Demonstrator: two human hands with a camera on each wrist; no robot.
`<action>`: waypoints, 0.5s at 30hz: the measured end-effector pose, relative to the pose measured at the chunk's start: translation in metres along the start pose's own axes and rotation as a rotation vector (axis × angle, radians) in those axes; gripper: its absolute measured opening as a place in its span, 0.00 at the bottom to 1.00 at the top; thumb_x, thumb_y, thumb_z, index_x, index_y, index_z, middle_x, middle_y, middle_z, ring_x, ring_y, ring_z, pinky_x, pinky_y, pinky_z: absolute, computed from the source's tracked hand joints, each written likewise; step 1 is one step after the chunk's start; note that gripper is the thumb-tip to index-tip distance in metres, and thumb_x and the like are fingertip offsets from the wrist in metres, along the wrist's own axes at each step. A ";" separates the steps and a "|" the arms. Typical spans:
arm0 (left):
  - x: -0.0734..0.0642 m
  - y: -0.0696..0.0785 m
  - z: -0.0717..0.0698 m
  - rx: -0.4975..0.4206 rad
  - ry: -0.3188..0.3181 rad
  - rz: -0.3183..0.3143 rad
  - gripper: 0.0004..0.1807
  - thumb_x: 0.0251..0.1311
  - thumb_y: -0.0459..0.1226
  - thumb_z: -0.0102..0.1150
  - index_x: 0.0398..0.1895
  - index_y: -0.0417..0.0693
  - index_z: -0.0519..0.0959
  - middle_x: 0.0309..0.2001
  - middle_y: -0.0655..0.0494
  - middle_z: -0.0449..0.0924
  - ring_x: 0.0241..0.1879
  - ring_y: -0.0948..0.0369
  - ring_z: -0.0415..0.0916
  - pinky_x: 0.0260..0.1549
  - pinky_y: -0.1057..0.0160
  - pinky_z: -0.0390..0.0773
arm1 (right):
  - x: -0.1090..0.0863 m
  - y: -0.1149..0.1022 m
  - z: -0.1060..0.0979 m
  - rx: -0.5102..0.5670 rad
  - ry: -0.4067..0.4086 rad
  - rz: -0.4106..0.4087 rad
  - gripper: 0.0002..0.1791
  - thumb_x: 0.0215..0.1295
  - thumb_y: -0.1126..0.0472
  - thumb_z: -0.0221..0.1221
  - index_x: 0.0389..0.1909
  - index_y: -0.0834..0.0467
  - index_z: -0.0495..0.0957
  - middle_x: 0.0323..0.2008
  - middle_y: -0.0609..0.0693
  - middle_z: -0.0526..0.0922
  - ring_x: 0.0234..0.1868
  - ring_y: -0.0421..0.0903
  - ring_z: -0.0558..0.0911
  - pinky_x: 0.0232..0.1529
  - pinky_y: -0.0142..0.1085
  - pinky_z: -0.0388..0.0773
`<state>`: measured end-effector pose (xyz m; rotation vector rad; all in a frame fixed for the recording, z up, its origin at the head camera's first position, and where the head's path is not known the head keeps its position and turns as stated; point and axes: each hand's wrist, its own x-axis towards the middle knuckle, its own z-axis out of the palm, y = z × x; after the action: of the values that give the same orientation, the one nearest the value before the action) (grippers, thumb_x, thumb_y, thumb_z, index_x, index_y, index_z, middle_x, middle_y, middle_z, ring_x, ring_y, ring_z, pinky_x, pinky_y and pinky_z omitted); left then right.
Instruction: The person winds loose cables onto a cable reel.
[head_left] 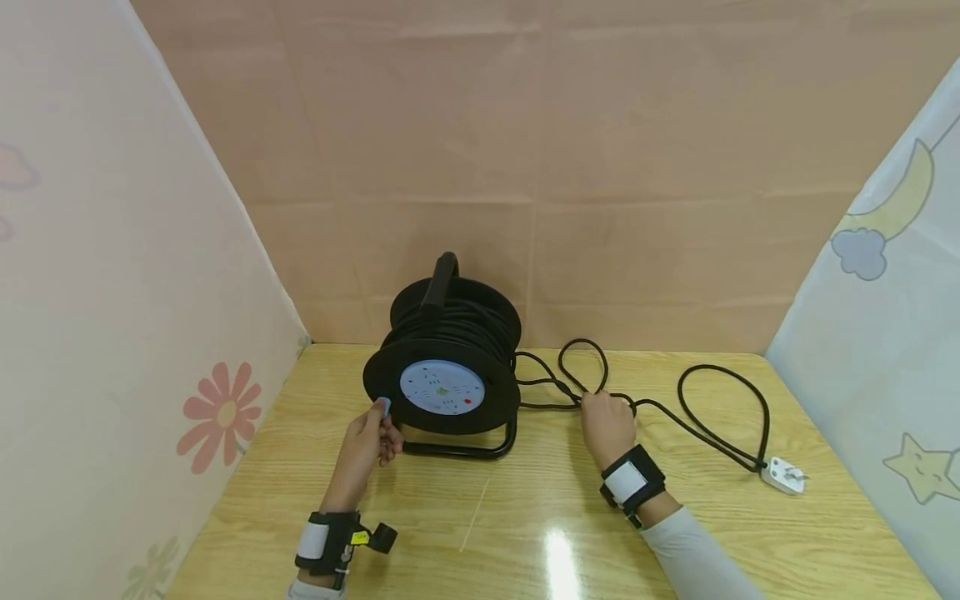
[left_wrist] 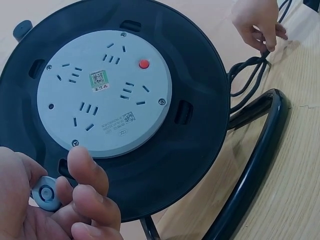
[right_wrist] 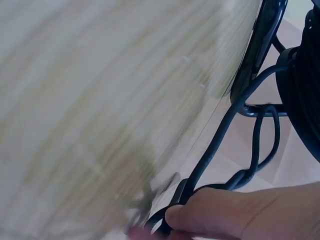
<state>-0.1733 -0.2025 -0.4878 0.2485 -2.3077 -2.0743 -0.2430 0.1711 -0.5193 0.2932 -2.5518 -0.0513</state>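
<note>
If the reel (head_left: 450,350) turns while the cable (right_wrist: 212,149) lies looped over itself, we could get a snag or an uneven wind. Too hard a pull from our right hand (head_left: 609,427) might shift the reel or drag the plug (head_left: 783,476) along the desk (head_left: 420,550). That hand grips the bunched cable, with the reel to its left and the plug well apart to its right. Our left hand (head_left: 367,437) pinches the knob (left_wrist: 46,193) at the reel's lower left rim; a loose pinch could let it slip.
</note>
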 end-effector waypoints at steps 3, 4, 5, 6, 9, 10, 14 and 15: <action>0.000 -0.001 0.000 0.004 0.002 0.000 0.33 0.72 0.61 0.35 0.32 0.38 0.67 0.22 0.45 0.75 0.18 0.58 0.67 0.16 0.66 0.67 | 0.000 -0.002 -0.002 -0.010 -0.009 0.034 0.10 0.54 0.71 0.65 0.16 0.63 0.77 0.15 0.58 0.73 0.10 0.48 0.69 0.07 0.42 0.67; 0.000 -0.001 0.000 0.006 0.003 -0.001 0.33 0.71 0.62 0.35 0.32 0.38 0.67 0.22 0.45 0.75 0.18 0.58 0.67 0.16 0.66 0.67 | 0.000 -0.002 -0.003 -0.008 -0.012 0.044 0.09 0.54 0.70 0.65 0.17 0.63 0.78 0.16 0.58 0.74 0.10 0.49 0.70 0.07 0.42 0.68; 0.000 -0.001 0.000 0.007 0.004 -0.001 0.34 0.71 0.62 0.35 0.32 0.38 0.67 0.22 0.45 0.75 0.18 0.58 0.67 0.16 0.66 0.67 | 0.000 -0.002 -0.003 -0.005 -0.014 0.053 0.08 0.53 0.68 0.66 0.18 0.64 0.79 0.17 0.59 0.75 0.11 0.50 0.70 0.08 0.43 0.69; 0.000 -0.002 0.000 0.009 0.006 -0.002 0.34 0.71 0.62 0.35 0.32 0.38 0.68 0.22 0.45 0.75 0.18 0.58 0.67 0.16 0.66 0.67 | 0.000 -0.002 -0.003 -0.003 -0.016 0.058 0.07 0.52 0.68 0.67 0.19 0.64 0.80 0.17 0.59 0.75 0.11 0.51 0.71 0.09 0.44 0.69; 0.000 -0.002 0.000 0.011 0.010 -0.001 0.34 0.71 0.62 0.35 0.32 0.38 0.68 0.22 0.46 0.75 0.18 0.58 0.67 0.16 0.66 0.67 | 0.000 -0.002 -0.004 0.000 -0.024 0.053 0.06 0.49 0.66 0.68 0.21 0.64 0.80 0.17 0.59 0.77 0.18 0.55 0.73 0.16 0.44 0.73; 0.000 -0.002 0.000 0.011 0.009 0.001 0.34 0.71 0.62 0.35 0.32 0.38 0.67 0.22 0.46 0.75 0.18 0.58 0.67 0.16 0.66 0.67 | 0.000 -0.001 -0.003 0.002 -0.025 0.049 0.06 0.48 0.66 0.68 0.22 0.64 0.80 0.17 0.60 0.78 0.20 0.56 0.74 0.18 0.44 0.73; 0.000 -0.002 0.000 0.009 0.004 0.008 0.34 0.71 0.62 0.35 0.32 0.38 0.67 0.22 0.45 0.75 0.18 0.58 0.67 0.16 0.65 0.67 | 0.000 0.001 0.000 0.075 -0.034 0.038 0.09 0.49 0.67 0.66 0.32 0.67 0.81 0.16 0.61 0.78 0.20 0.57 0.74 0.15 0.43 0.73; 0.000 -0.002 0.000 0.009 0.003 0.009 0.34 0.71 0.62 0.35 0.32 0.38 0.67 0.22 0.45 0.75 0.18 0.58 0.67 0.16 0.66 0.67 | 0.000 0.002 0.001 0.095 -0.031 0.038 0.10 0.50 0.67 0.65 0.33 0.67 0.80 0.15 0.61 0.78 0.18 0.57 0.75 0.13 0.42 0.72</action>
<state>-0.1733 -0.2027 -0.4897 0.2412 -2.3129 -2.0583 -0.2438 0.1726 -0.5202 0.2819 -2.5942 0.0803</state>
